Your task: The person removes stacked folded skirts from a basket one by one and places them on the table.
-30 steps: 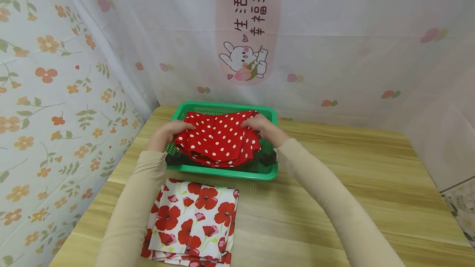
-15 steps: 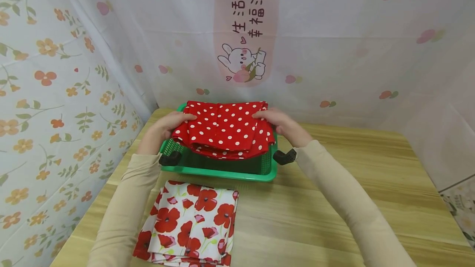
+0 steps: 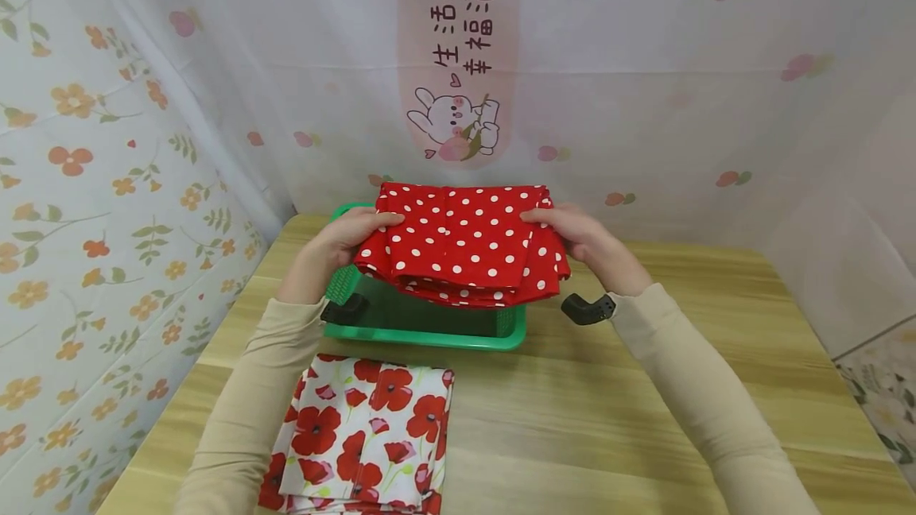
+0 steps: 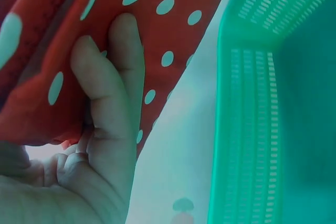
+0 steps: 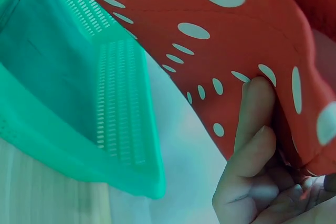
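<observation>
A folded red cloth with white polka dots [image 3: 461, 233] is held level above the green basket [image 3: 429, 338] in the head view. My left hand [image 3: 347, 235] grips its left side, thumb on top. On the opposite side my right hand [image 3: 583, 235] holds it the same way. Both wrist views show fingers spread under the red fabric [image 4: 173, 30], with the basket's slotted wall [image 5: 123, 98] beside it. The part of the basket's inside that shows has nothing in it; the cloth hides its far right side.
A folded white cloth with red poppies [image 3: 372, 427] lies on the wooden table [image 3: 558, 420] in front of the basket. A printed white curtain [image 3: 630, 102] hangs behind the table, and a flowered one [image 3: 107, 221] on the left.
Both hands have lifted the polka-dot cloth out of the basket and carried it up and to the right. More of the basket's inside now shows. The poppy cloth has stayed put.
</observation>
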